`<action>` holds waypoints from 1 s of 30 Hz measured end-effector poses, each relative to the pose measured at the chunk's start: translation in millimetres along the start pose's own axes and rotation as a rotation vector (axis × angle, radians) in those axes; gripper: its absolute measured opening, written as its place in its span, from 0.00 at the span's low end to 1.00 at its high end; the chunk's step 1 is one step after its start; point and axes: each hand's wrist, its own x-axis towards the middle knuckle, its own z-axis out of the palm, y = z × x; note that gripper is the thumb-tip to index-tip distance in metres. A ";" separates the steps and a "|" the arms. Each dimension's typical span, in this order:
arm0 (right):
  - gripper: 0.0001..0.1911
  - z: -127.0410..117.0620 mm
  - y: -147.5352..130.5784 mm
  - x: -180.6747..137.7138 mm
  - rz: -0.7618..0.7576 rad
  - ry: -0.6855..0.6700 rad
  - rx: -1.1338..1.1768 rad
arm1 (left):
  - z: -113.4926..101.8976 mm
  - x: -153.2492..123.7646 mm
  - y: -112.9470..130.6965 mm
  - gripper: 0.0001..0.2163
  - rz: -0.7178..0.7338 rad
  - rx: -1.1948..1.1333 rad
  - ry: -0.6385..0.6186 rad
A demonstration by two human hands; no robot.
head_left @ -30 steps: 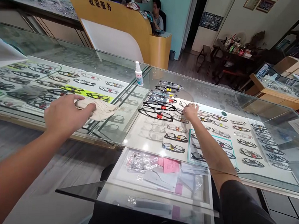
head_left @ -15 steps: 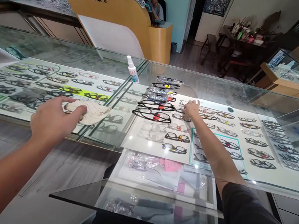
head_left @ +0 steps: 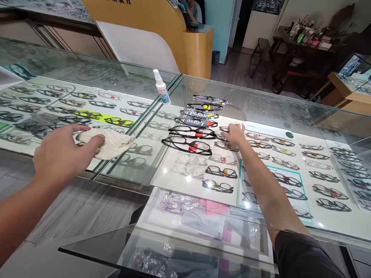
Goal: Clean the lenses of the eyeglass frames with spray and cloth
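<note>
Yellow counter (head_left: 145,16), front face: dark Chinese characters "收银服务", clear. Dark card (head_left: 188,122) in the eyeglasses area: pale "Leave" legible, another word beside it looks like "behind", partly covered by eyeglasses (head_left: 210,124). Spray bottle (head_left: 161,88): red characters on label, too small to read. Pink slip (head_left: 216,207) in drawer (head_left: 248,252): printed lines, unreadable. Round green sticker (head_left: 289,135): marking illegible.

A gap parts cloth (head_left: 113,144) from glasses (head_left: 192,147) (bottle (head_left: 162,90) beyond).
</note>
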 end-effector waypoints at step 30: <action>0.17 -41.9 -73.6 -48.5 -0.265 0.071 0.031 | 9.4 6.5 -7.4 0.30 0.023 0.015 0.073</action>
